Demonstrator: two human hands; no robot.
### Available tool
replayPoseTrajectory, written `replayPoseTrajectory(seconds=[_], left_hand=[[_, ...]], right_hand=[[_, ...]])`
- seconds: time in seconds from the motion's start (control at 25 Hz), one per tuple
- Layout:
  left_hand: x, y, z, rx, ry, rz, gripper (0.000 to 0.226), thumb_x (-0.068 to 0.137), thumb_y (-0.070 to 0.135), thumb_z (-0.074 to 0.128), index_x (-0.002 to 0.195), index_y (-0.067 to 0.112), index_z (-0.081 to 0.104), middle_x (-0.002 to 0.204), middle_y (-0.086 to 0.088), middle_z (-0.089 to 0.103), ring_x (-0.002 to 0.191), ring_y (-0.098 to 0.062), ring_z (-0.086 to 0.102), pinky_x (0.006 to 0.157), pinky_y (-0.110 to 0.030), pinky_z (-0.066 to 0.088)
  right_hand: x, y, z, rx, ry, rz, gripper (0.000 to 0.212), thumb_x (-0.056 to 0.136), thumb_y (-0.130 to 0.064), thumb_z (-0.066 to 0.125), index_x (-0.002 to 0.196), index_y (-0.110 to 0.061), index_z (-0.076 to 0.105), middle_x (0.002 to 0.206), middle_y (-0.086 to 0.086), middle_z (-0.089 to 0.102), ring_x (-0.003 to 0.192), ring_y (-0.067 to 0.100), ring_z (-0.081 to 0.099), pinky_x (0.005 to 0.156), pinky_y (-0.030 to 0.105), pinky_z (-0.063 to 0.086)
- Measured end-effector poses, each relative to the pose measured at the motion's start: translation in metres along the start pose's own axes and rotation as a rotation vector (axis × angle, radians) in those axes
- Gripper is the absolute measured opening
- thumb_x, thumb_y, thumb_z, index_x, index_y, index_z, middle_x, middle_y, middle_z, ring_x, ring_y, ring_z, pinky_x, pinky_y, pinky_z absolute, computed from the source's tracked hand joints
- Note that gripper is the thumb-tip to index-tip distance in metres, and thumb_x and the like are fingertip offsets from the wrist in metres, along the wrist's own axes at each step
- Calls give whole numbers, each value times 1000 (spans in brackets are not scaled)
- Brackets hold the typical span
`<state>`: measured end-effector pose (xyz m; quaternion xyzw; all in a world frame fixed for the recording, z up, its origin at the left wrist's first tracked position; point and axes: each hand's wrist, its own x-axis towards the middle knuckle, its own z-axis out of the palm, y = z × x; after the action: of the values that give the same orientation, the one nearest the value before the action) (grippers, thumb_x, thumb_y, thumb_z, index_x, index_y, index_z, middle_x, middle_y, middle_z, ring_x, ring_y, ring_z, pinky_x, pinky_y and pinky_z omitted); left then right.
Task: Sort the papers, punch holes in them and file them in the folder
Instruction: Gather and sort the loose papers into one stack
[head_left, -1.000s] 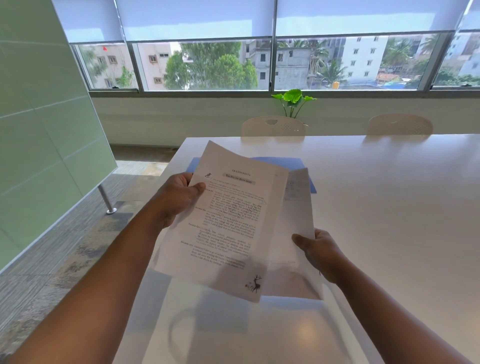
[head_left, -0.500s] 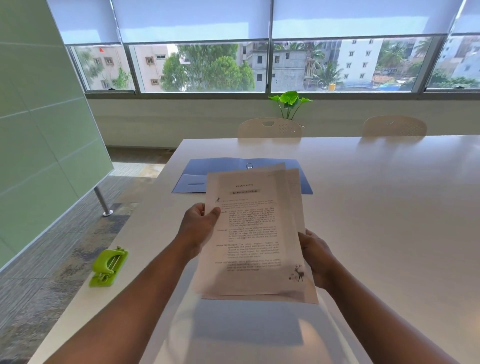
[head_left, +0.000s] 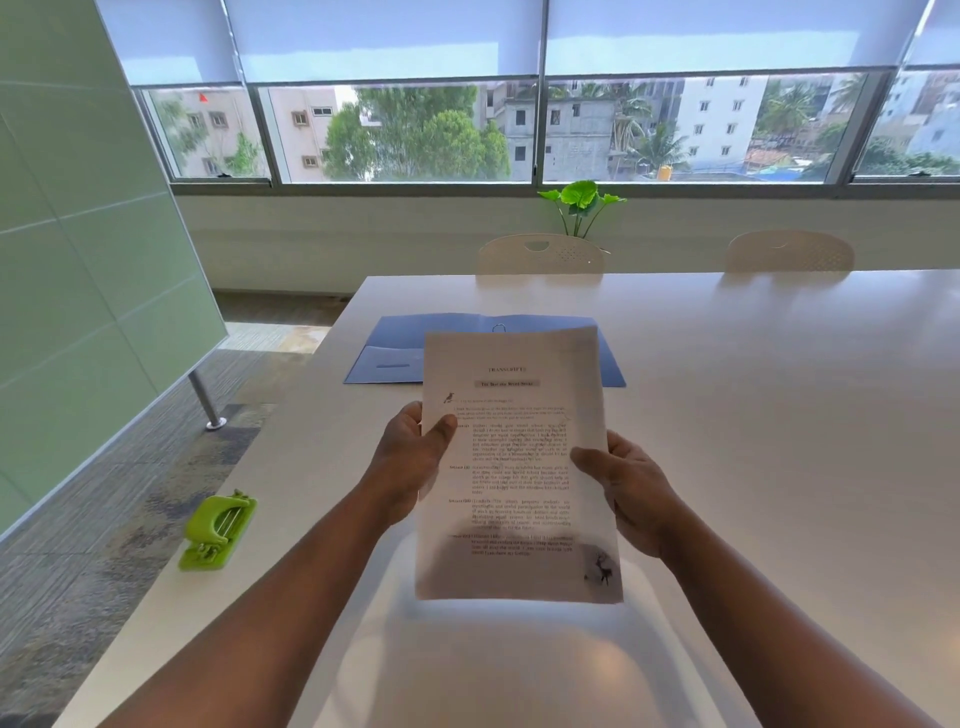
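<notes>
Papers (head_left: 514, 467) now squared upright; left hand (head_left: 410, 462), right hand (head_left: 631, 488) pinch side edges above table (head_left: 753, 415).

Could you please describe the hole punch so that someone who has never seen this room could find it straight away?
Start at the long white table and follow its left edge toward the person. There, well left of the papers held in both hands, sits the hole punch. It is the only lime-green thing on the table; the open folder farther back is blue.

Two bare forearms, no sleeves; left hand (head_left: 410, 462), right hand (head_left: 631, 491) without rings
</notes>
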<state>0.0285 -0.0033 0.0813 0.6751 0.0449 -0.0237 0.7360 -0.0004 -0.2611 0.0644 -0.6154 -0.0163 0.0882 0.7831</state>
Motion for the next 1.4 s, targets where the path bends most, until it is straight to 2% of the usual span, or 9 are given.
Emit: replayPoseTrajectory(seconds=[0.12, 0.2, 0.28, 0.44, 0.68, 0.88, 1.08, 1.24, 1.4], left_hand=[[-5, 9, 5, 222, 64, 233, 17, 102, 31, 58, 118, 24, 56, 106, 6, 74, 92, -18, 75, 72, -32, 62], [-6, 17, 8, 257, 99, 357, 20, 101, 34, 59, 118, 26, 54, 106, 11, 72, 92, -13, 74, 70, -27, 62], [-7, 18, 9, 254, 92, 396, 20, 101, 34, 58, 119, 26, 54, 105, 12, 72, 93, -12, 73, 71, -27, 63], [-11, -2, 8, 215, 14, 342, 20, 102, 26, 58, 122, 22, 58, 107, 8, 73, 97, -16, 73, 79, -36, 63], [-8, 3, 5, 160, 92, 351, 13, 100, 21, 62, 113, 23, 60, 103, 9, 73, 90, -11, 73, 69, -24, 61], [-10, -4, 9, 134, 23, 336, 18, 108, 28, 46, 119, 22, 58, 100, 12, 74, 96, -14, 72, 72, -27, 61], [-9, -10, 13, 96, -24, 363, 22, 111, 23, 36, 125, 8, 44, 107, 5, 69, 100, -17, 70, 76, -27, 60], [-10, -12, 12, 143, -25, 366, 19, 109, 23, 43, 125, 13, 43, 106, 12, 69, 98, -12, 71, 72, -26, 60], [-9, -15, 11, 153, -14, 362, 18, 106, 21, 51, 123, 20, 50, 109, 11, 70, 102, -13, 71, 72, -25, 59]], right_hand=[[4, -11, 2, -30, 43, -120, 27, 97, 1, 53, 116, -8, 70, 119, 20, 73, 113, 48, 66, 97, 66, 52], [6, -19, 4, -33, 64, -195, 28, 95, 3, 55, 115, -7, 71, 118, 21, 73, 109, 49, 68, 93, 64, 55], [7, -19, 5, -96, 69, -218, 28, 96, 4, 56, 116, -7, 71, 117, 17, 75, 107, 44, 70, 91, 62, 56], [6, 1, 5, -227, 95, -176, 26, 93, 0, 66, 117, -8, 73, 114, 11, 77, 105, 35, 74, 96, 61, 55], [12, -4, 4, -226, 91, -180, 26, 92, 3, 65, 116, -7, 73, 113, 11, 77, 103, 36, 74, 93, 61, 57], [11, 0, 2, -196, 74, -178, 31, 92, 9, 61, 114, -10, 74, 114, 10, 77, 104, 36, 73, 94, 58, 57], [14, 1, 1, -114, 31, -169, 39, 89, 13, 53, 111, -12, 75, 116, 13, 76, 106, 39, 72, 93, 56, 57], [14, 5, 0, -118, 46, -169, 50, 89, 17, 50, 100, -20, 80, 111, 9, 78, 104, 37, 73, 90, 51, 58], [16, 11, -1, -156, 42, -167, 46, 90, 16, 52, 103, -21, 78, 111, 6, 78, 104, 33, 73, 91, 50, 59]])
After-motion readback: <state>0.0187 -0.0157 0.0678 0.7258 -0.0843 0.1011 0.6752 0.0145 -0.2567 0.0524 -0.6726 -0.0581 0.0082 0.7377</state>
